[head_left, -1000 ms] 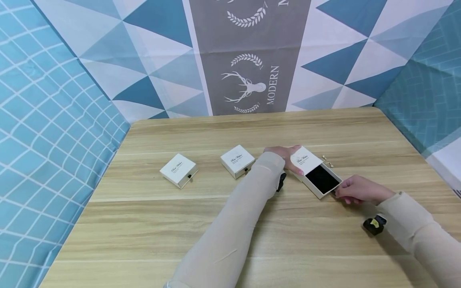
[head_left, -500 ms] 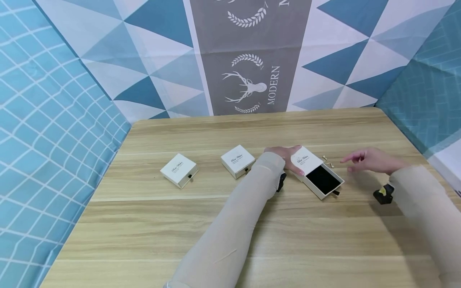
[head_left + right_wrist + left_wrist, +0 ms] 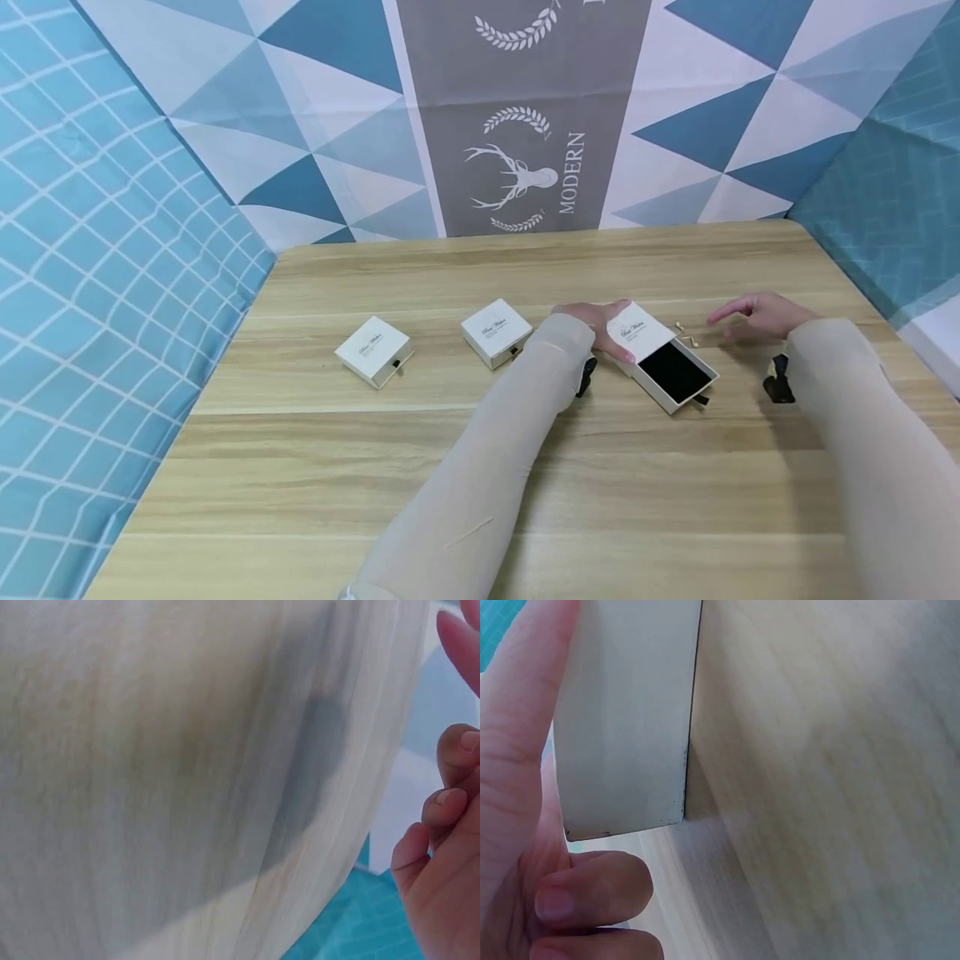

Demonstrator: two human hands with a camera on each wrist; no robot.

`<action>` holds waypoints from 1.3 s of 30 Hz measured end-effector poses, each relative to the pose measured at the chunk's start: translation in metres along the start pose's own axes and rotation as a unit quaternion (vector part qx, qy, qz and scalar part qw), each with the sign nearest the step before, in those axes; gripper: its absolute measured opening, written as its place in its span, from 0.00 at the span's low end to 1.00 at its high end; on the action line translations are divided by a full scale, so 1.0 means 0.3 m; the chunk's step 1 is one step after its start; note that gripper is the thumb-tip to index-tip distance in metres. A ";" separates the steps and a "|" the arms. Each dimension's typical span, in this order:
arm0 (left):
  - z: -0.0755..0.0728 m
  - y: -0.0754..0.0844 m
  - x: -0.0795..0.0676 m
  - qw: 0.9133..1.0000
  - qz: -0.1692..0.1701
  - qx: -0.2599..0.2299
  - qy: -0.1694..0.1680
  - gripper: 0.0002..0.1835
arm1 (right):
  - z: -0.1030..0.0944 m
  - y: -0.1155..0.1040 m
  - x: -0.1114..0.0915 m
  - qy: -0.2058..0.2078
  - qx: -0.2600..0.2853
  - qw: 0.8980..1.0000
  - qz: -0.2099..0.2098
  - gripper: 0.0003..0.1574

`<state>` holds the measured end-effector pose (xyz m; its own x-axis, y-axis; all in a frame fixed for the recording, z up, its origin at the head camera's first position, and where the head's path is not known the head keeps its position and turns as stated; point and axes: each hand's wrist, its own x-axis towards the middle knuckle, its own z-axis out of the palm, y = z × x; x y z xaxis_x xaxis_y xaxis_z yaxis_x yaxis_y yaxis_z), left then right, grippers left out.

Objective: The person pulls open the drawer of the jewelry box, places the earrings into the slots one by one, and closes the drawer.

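While left fingers hold a box, the backdrop reads "MODERN".

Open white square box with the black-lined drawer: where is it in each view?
Head: the open white square box lies right of centre, held at its left end by the left hand.
Left wrist: its side wall shows left of centre, running off the top edge.
Right wrist: not in it.
Shared landmark: the pale wood-grain tabletop.

The left hand runs one digit along a pale box's left edge, curled fingers below its corner; wood-grained tabletop spans the right.
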<state>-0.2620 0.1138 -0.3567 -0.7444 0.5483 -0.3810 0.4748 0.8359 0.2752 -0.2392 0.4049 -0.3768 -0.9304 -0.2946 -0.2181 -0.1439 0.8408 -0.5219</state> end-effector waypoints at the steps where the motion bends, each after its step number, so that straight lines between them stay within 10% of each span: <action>1: -0.001 0.000 -0.001 1.000 -0.001 0.003 -0.002 0.54 | -0.001 0.001 0.002 -0.002 -0.001 1.000 0.002 0.18; 11: 0.001 -0.004 0.004 1.000 -0.003 -0.009 0.001 0.54 | 0.056 -0.002 0.043 0.021 -0.079 0.997 -0.003 0.21; 39: 0.010 -0.012 0.018 1.000 0.016 -0.021 -0.004 0.55 | 0.087 -0.037 0.050 0.012 -0.021 0.998 0.051 0.22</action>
<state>-0.2663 0.1137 -0.3624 -0.7252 0.5756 -0.3779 0.4791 0.8160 0.3236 -0.2428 0.3792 -0.3959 -0.9486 -0.1956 -0.2487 -0.0609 0.8842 -0.4631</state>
